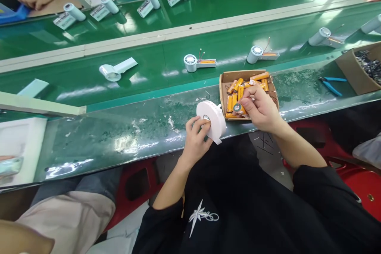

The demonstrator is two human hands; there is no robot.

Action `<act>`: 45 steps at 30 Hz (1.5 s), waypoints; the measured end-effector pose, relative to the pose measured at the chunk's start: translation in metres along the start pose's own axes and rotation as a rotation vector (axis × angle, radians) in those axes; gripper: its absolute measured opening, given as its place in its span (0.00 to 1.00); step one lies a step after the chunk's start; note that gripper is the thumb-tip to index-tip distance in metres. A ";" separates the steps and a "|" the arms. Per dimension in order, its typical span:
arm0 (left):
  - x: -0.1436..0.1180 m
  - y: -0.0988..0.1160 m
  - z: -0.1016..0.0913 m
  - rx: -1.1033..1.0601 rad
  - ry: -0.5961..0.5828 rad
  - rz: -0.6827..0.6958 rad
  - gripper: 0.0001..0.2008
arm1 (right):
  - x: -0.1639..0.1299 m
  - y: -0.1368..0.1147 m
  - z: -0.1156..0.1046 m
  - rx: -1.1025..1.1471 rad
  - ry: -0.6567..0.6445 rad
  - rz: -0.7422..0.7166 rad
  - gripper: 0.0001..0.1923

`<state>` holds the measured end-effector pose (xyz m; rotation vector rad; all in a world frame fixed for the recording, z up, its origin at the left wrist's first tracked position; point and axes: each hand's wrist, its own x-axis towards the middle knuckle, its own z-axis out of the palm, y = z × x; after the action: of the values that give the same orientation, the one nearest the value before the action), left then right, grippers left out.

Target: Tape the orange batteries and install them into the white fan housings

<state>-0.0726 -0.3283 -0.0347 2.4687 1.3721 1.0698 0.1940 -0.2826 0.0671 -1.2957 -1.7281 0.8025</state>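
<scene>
Many orange cells fill the box [224, 77]; right hand [259, 108] pinches one, left hand [195, 137] grips, seemingly, tape roll [212, 118].

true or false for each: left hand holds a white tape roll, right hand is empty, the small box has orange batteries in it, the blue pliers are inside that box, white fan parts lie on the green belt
1. The left hand holds a white tape roll. True.
2. The right hand is empty. False: its fingers hold an orange battery.
3. The small cardboard box holds orange batteries. True.
4. The blue pliers are inside that box. False: they lie on the bench to its right.
5. White fan parts lie on the green belt. True.
</scene>
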 end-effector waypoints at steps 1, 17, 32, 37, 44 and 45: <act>0.000 0.003 -0.001 0.028 0.004 0.008 0.21 | -0.003 0.000 0.003 -0.034 0.036 0.006 0.28; -0.002 0.012 0.005 0.128 0.058 -0.023 0.26 | -0.038 0.004 0.028 0.073 0.102 0.069 0.19; 0.008 0.063 0.002 0.254 0.182 0.040 0.25 | -0.035 0.021 0.078 0.746 0.567 0.055 0.33; -0.029 0.065 -0.038 -0.020 -0.197 0.118 0.31 | -0.021 0.029 -0.011 0.644 0.512 -0.157 0.27; 0.009 -0.067 -0.045 0.005 -0.492 -0.155 0.32 | -0.006 0.067 -0.050 0.543 0.610 -0.163 0.27; 0.028 -0.089 -0.047 -0.045 -0.498 -0.167 0.30 | -0.009 0.070 -0.042 0.516 0.581 -0.104 0.27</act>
<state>-0.1548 -0.2649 -0.0229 2.3149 1.3362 0.4027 0.2637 -0.2716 0.0247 -0.9475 -1.0278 0.6653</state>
